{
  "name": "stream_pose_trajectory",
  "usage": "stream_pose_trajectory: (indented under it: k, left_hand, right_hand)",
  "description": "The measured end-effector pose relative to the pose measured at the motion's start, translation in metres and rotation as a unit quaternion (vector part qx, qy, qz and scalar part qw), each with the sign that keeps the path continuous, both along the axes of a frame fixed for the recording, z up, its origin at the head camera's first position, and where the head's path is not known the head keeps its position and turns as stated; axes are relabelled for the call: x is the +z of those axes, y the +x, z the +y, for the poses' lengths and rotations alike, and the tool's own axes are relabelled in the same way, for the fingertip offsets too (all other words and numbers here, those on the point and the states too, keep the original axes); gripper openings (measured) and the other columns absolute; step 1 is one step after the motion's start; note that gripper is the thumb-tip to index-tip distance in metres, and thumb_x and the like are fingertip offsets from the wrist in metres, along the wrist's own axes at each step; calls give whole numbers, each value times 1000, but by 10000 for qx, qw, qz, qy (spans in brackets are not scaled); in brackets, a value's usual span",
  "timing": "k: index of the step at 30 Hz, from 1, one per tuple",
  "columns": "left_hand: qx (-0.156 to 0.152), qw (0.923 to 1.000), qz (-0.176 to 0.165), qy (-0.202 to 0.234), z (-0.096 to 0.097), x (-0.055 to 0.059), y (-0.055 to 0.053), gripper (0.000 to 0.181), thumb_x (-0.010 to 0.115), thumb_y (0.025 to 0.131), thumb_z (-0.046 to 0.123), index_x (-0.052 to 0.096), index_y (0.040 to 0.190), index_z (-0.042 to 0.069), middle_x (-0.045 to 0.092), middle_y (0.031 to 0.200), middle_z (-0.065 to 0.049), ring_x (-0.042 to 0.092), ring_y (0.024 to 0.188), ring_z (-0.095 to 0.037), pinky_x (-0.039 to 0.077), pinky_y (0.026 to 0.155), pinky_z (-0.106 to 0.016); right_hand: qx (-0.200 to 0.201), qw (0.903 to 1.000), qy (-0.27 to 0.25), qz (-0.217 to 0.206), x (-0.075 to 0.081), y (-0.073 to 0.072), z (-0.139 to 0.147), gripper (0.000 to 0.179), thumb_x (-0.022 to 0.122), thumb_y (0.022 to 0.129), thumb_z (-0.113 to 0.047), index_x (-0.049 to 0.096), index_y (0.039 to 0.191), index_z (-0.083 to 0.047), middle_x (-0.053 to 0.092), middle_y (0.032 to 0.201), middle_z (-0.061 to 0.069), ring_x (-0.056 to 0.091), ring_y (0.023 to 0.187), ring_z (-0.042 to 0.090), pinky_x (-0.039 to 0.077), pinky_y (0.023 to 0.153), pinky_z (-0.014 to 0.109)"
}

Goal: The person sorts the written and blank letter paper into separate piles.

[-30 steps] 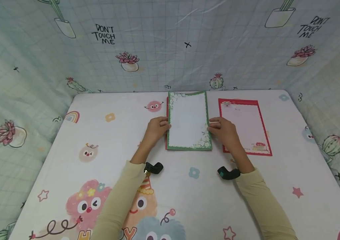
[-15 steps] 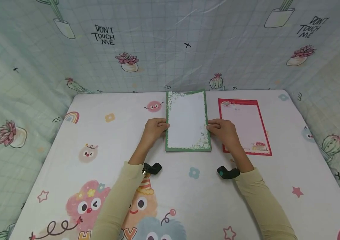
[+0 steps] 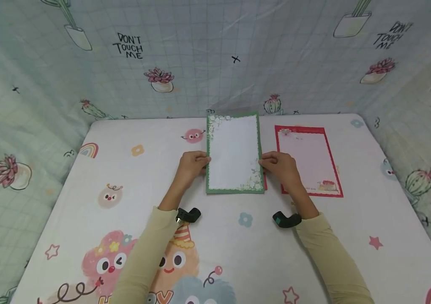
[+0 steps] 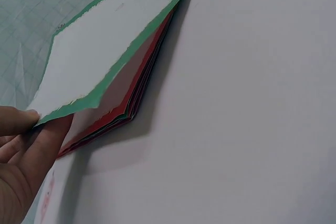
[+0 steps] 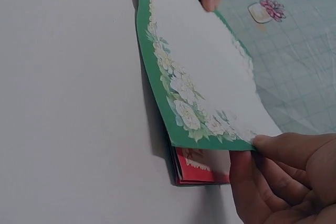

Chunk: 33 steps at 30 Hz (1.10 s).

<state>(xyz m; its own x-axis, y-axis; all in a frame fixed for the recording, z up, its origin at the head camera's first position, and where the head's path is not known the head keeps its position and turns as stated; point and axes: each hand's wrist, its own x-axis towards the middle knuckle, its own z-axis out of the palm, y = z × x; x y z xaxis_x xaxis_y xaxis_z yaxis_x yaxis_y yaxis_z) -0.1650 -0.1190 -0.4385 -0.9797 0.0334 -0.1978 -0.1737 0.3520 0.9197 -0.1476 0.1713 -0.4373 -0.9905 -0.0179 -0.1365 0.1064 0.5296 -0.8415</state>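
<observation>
- Pinching the green-bordered sheet [image 3: 233, 154] by its long sides, the left hand [image 3: 191, 166] and right hand [image 3: 282, 167] hold it just above the centre of the head view; the wrist views show each thumb on top and fingers beneath, narrowed onto the edge.
- Below it sits a pile of red-edged sheets [image 4: 126, 106], mid-left in the left wrist view, with a gap between the two at the near edge. Whether any fingers also grip the pile, I cannot tell.
- A red strip peeks out near the sheet's lower right corner in the head view, so the sheet looks out of line; released like this, it would probably settle crooked.
- Uneven pull from the hands could buckle the paper, which bends in the wrist views; too hard a pinch could crease it.
- A low fingertip might catch the pile and skew it on the tabletop [image 3: 257, 249].
- Right of centre, the right hand overlaps the left edge of the red-bordered sheet [image 3: 308, 162]; a sagging wrist could drag it.
- Containers: only printed ones, on the cloth [image 3: 204, 42] across the top, such as a pot [image 3: 162, 87] bearing a pink succulent [image 3: 158, 75].
</observation>
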Motion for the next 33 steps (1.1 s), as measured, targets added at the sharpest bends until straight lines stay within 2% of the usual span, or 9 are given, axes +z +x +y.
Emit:
stream_pose_trajectory:
  k: [8, 16, 22, 27, 33]
  left_hand:
    - [104, 9998, -38, -135, -7, 1, 3, 27, 64, 101, 12, 68, 120, -6, 73, 105, -19, 72, 81, -19, 62, 76, -35]
    - [129, 9996, 49, -237, -18, 5, -1, 27, 64, 101, 13, 67, 121, -6, 73, 107, -19, 72, 87, -23, 62, 78, -33]
    - [168, 9997, -131, -102, -25, 7, -1, 30, 63, 102, 15, 65, 125, -5, 73, 112, -18, 72, 93, -24, 61, 82, -35]
    - [97, 9997, -33, -207, -32, 6, -1, 32, 62, 103, 15, 64, 127, -6, 72, 114, -19, 71, 97, -26, 61, 83, -35]
    - [246, 9996, -20, -143, -44, 3, 0, 31, 62, 103, 12, 63, 126, -8, 71, 116, -21, 70, 104, -27, 61, 82, -32]
  right_hand:
    - [62, 9996, -269, -90, -2, 1, -6, 32, 71, 98, -27, 71, 119, -4, 77, 103, 12, 74, 86, 23, 55, 84, 30]
    - [41, 9996, -294, 16, -1, -5, -15, 29, 73, 96, -27, 73, 115, -5, 77, 103, 10, 74, 84, 21, 57, 76, 21]
    - [90, 9990, -415, 125, 2, -8, -25, 27, 73, 96, -23, 74, 113, -3, 77, 101, 13, 73, 83, 19, 59, 74, 21]
    - [63, 9975, -709, 40, 4, -9, -31, 24, 73, 96, -20, 73, 112, -2, 76, 104, 15, 74, 83, 22, 61, 74, 25]
    - [86, 9988, -483, 46, 3, -12, -45, 23, 75, 95, -22, 76, 110, -5, 76, 102, 12, 74, 85, 21, 60, 74, 23]
